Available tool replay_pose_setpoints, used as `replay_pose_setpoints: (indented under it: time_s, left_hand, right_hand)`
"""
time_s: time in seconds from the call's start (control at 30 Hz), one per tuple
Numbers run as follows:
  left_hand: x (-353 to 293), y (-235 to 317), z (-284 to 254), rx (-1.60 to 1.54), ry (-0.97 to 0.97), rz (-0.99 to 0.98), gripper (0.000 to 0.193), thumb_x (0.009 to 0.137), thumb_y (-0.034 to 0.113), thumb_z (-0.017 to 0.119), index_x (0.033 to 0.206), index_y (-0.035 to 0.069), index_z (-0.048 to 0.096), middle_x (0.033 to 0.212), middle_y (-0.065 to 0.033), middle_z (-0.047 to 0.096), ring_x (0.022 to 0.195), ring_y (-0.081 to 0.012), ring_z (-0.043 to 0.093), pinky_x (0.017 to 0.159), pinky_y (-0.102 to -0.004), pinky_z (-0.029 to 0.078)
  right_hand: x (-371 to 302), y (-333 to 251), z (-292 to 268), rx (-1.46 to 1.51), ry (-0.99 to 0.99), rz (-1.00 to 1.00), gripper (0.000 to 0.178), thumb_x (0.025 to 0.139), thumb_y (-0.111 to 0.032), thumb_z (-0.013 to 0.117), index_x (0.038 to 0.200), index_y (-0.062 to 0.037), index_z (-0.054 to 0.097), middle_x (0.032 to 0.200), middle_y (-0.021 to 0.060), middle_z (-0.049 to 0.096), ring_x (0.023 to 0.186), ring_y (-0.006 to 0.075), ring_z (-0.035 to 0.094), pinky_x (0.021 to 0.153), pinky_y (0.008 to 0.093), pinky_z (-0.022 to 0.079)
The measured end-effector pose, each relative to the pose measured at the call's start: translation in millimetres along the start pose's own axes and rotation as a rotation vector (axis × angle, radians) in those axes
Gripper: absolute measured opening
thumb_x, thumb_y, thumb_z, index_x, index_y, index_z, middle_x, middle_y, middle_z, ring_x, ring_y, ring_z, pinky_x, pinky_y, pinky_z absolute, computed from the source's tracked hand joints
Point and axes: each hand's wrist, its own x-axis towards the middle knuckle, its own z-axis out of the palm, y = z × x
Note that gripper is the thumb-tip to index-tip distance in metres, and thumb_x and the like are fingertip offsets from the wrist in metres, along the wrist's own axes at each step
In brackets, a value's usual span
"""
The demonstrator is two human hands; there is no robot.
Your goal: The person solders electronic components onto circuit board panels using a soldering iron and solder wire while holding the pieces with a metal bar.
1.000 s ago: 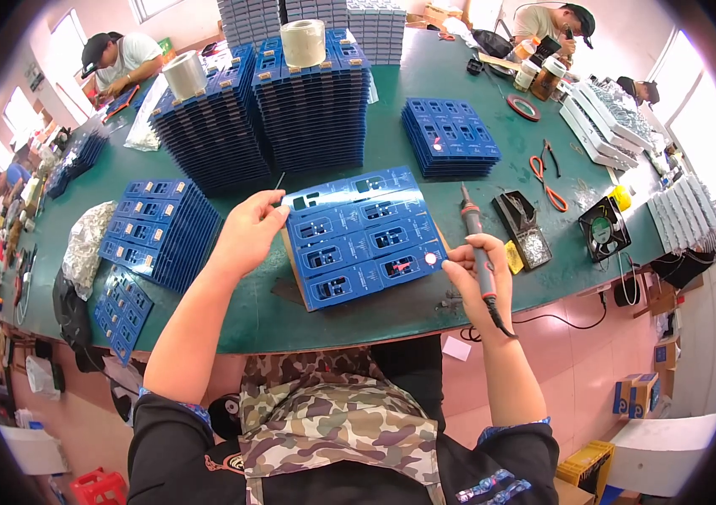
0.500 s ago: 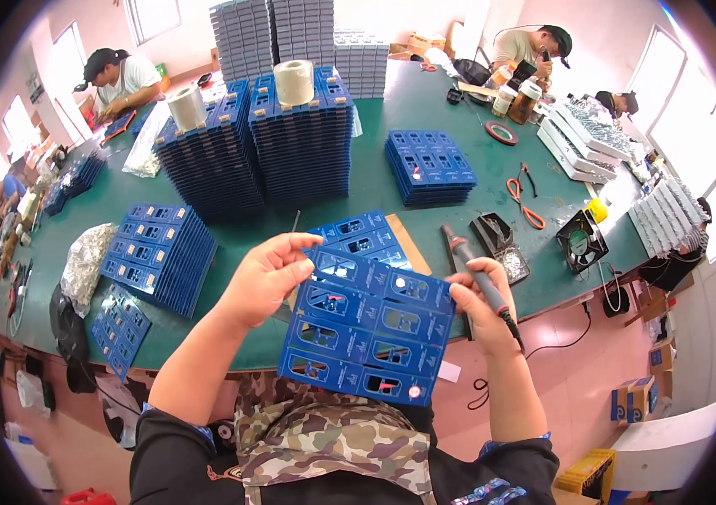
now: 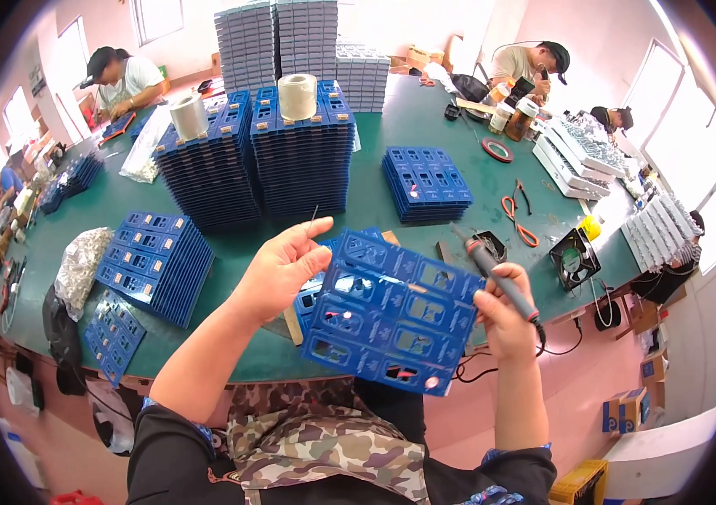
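Note:
My right hand [image 3: 505, 316] is closed round the grey handle of a soldering iron [image 3: 501, 278], its tip pointing up and away. The same hand's thumb pinches the right edge of a blue circuit board panel [image 3: 387, 324] with rows of oblong cutouts, held tilted above the table's front edge. At the panel's upper left corner, my left hand [image 3: 286, 265] is closed, thumb against fingers. A thin dark rod [image 3: 315, 214] sticks up from those fingers; its kind is unclear. Behind the held panel, another blue panel [image 3: 307, 296] lies partly hidden on the table.
Tall stacks of blue panels [image 3: 303, 160] bear rolls of tape [image 3: 297, 97]. Lower stacks stand left [image 3: 156, 261] and at right centre [image 3: 428, 189]. Orange-handled pliers [image 3: 519, 223], a small fan [image 3: 575, 257] and white trays [image 3: 572, 156] are to the right. Several people sit around the table.
The held panel has shifted right and turned clockwise, its tilt altered. My right hand moved right with it and the soldering iron. The view has shifted slightly.

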Motion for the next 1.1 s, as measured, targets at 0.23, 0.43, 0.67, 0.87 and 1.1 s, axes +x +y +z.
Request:
replay_pose_setpoints:
  time_s: [0.23, 0.43, 0.67, 0.87, 1.1]
  left_hand:
    - [-20.3, -26.3, -33.3, -0.045, 0.148, -0.115, 0.016, 0.100, 0.016, 0.056, 0.110, 0.004, 0.060, 0.075, 0.0003, 0.059, 0.052, -0.0018, 0.038, 0.047, -0.0184, 0.029]
    - [-57.1, -52.0, -54.2, -0.146, 0.188, -0.250, 0.012, 0.097, 0.016, 0.058, 0.098, 0.004, 0.061, 0.068, -0.0001, 0.056, 0.052, -0.0037, 0.040, 0.046, -0.0191, 0.030]
    - [-84.5, -64.9, -80.1, -0.232, 0.243, -0.262, 0.011, 0.098, 0.014, 0.058, 0.097, 0.003, 0.061, 0.068, -0.0005, 0.055, 0.052, -0.0035, 0.040, 0.045, -0.0181, 0.029]
    - [-86.6, -68.6, -86.7, -0.252, 0.249, -0.269, 0.011, 0.098, 0.013, 0.058, 0.096, 0.003, 0.061, 0.067, -0.0001, 0.055, 0.051, -0.0034, 0.040, 0.044, -0.0177, 0.028]
    - [-90.3, -67.0, -89.2, -0.255, 0.234, -0.246, 0.012, 0.098, 0.014, 0.059, 0.096, 0.003, 0.061, 0.067, 0.0000, 0.054, 0.051, -0.0035, 0.040, 0.044, -0.0179, 0.027]
  right_hand:
    - [137.9, -2.0, -17.7, 0.073, 0.314, -0.273, 0.036, 0.085, 0.006, 0.066, 0.113, -0.0069, 0.048, 0.086, 0.0019, 0.053, 0.064, 0.0097, 0.052, 0.055, 0.0209, 0.046]
    - [242.7, 49.9, -29.2, 0.022, 0.561, -0.199, 0.044, 0.083, 0.008, 0.067, 0.116, -0.0109, 0.043, 0.101, 0.0103, 0.056, 0.070, 0.0168, 0.060, 0.060, 0.0253, 0.054]
    - [263.0, 90.5, -23.6, -0.055, 0.614, -0.105, 0.043, 0.083, 0.008, 0.064, 0.118, -0.0088, 0.045, 0.107, 0.0128, 0.052, 0.069, 0.0160, 0.059, 0.058, 0.0255, 0.053]
    - [253.7, 96.1, -21.4, -0.171, 0.632, -0.094, 0.041, 0.083, 0.009, 0.062, 0.118, -0.0057, 0.044, 0.095, 0.0091, 0.052, 0.064, 0.0138, 0.057, 0.051, 0.0253, 0.047]
    - [244.6, 112.8, -40.9, -0.622, 0.599, -0.213, 0.043, 0.079, -0.003, 0.074, 0.114, -0.0042, 0.049, 0.093, 0.0045, 0.057, 0.076, 0.0130, 0.058, 0.073, 0.0286, 0.049]
